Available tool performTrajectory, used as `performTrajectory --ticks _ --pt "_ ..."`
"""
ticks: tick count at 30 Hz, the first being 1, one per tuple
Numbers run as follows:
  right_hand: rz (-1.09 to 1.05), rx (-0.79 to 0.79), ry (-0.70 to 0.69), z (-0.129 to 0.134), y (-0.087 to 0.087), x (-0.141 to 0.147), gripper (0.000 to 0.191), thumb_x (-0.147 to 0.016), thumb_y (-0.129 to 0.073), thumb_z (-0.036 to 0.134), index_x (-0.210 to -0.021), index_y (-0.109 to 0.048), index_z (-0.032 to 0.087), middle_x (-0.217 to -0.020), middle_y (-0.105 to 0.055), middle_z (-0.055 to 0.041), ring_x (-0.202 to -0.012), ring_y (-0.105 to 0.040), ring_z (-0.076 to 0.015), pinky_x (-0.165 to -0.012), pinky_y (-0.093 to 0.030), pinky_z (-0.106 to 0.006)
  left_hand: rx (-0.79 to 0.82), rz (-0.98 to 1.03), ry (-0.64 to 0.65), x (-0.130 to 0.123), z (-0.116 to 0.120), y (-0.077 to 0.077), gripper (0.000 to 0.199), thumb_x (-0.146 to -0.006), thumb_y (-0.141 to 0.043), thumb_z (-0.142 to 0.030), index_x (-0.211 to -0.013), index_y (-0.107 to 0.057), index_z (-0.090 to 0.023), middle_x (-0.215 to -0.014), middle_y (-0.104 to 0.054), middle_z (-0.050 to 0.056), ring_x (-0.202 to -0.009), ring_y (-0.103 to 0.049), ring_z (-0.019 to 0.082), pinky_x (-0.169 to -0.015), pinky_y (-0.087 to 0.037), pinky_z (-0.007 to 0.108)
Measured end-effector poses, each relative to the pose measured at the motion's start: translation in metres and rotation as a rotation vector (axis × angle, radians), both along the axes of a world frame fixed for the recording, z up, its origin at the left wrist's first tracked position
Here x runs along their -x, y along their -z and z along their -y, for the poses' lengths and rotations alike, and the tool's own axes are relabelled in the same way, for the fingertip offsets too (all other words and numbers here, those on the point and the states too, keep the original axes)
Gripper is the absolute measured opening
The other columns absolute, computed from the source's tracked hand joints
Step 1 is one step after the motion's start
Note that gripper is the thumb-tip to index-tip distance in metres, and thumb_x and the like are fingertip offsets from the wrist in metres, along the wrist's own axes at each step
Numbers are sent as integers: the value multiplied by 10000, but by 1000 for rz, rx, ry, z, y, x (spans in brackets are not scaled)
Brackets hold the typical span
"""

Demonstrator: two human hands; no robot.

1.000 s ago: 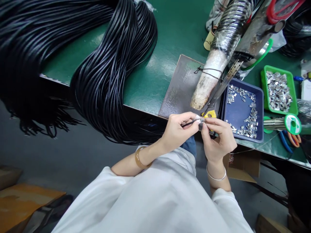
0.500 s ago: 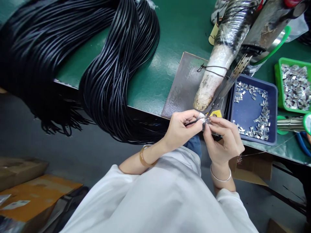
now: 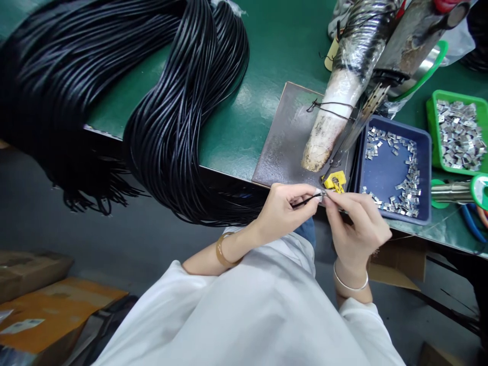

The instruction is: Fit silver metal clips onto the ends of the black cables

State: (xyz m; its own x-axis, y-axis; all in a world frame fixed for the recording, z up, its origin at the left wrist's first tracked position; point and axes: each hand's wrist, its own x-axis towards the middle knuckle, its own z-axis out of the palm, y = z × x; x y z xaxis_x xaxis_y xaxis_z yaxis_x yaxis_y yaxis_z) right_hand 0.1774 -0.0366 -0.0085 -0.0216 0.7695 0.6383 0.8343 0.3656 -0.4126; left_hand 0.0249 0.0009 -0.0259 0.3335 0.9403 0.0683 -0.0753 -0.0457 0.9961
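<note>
My left hand [image 3: 285, 207] pinches a thin black cable [image 3: 304, 202] near its end, a white wrap on one fingertip. A small metal piece [image 3: 324, 193] shows at the cable's end, between the fingertips of both hands. My right hand [image 3: 356, 218] is closed on that small metal piece from the other side. Just beyond the fingertips lies a yellow part [image 3: 335, 180], below the tip of a metal tool arm [image 3: 354, 132]. A white wrapped tube [image 3: 328, 122] slants down over a grey plate [image 3: 282, 137].
Black cable bundles [image 3: 183, 112] hang over the green table's edge at left. A blue tray [image 3: 385, 173] and a green basket [image 3: 430, 127] at right hold small metal pieces. Cardboard boxes [image 3: 57, 310] stand low at left; a metal cylinder [image 3: 452, 192] lies at right.
Both hands have moved slightly down from the tool tip, and the yellow part shows more fully. My right hand has shifted a little to the right.
</note>
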Motion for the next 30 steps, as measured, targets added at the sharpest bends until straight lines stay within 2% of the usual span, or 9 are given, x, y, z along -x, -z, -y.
performTrajectory --ticks 4,8,11,13,16,18,20,24,30 --pt "3 63 -27 0 5 1 118 -883 -689 144 -955 -653 230 -808 -718 24 -687 -689 -106 -684 -559 -211 -132 -89 -45 1 5 3 148 -898 -633 -211 -930 -751 -128 -739 -719 29 -630 -606 99 -613 -470 202" --pt "-265 315 -146 -1 7 -7 40 -918 -658 223 -945 -632 210 -768 -703 33 -642 -705 -111 -625 -579 -203 9 78 43 3 9 5 179 -923 -632 -253 -1028 -712 -132 -861 -772 73 -762 -717 147 -713 -559 230" --pt "-374 387 -236 0 7 -12 20 -912 -661 221 -914 -652 203 -747 -698 34 -633 -707 -111 -627 -593 -208 143 190 135 6 10 4 175 -932 -628 -271 -994 -687 -119 -789 -747 66 -697 -694 126 -672 -551 213" --pt "-359 309 -162 3 9 -12 26 -896 -677 202 -921 -675 208 -765 -705 31 -600 -692 -105 -590 -581 -208 211 242 183 8 7 2 186 -946 -617 -292 -958 -681 -118 -707 -708 39 -567 -605 76 -553 -476 174" --pt "-405 56 -27 6 12 -9 172 -890 -665 173 -1054 -675 225 -712 -675 44 -515 -645 -100 -470 -521 -204 272 294 208 10 2 1 220 -963 -601 -326 -954 -672 -119 -642 -673 11 -434 -425 23 -440 -331 161" --pt "-463 -97 2 6 12 -7 324 -905 -625 141 -1212 -609 244 -721 -680 49 -505 -648 -109 -437 -513 -207 289 307 197 10 -1 0 227 -959 -609 -335 -945 -670 -116 -619 -659 4 -418 -396 20 -439 -324 168" --pt "-458 -161 12 4 13 -5 386 -916 -592 101 -1268 -566 256 -813 -728 28 -590 -712 -139 -522 -597 -252 294 317 168 10 -3 -1 233 -936 -640 -345 -931 -674 -115 -595 -644 -2 -425 -423 30 -456 -353 176" --pt "-242 -149 3 0 15 -2 248 -853 -686 69 -1040 -665 231 -941 -779 -7 -827 -774 -193 -783 -664 -339 302 318 108 7 -5 -3 246 -894 -693 -362 -910 -684 -117 -576 -632 -9 -462 -496 50 -495 -408 182" --pt "-33 -185 -1 -5 23 4 255 -784 -756 46 -932 -637 216 -1032 -780 -29 -882 -762 -153 -783 -634 -256 253 288 -7 -1 -9 -3 191 -819 -749 -296 -817 -687 -115 -624 -652 -2 -470 -502 46 -456 -385 168"
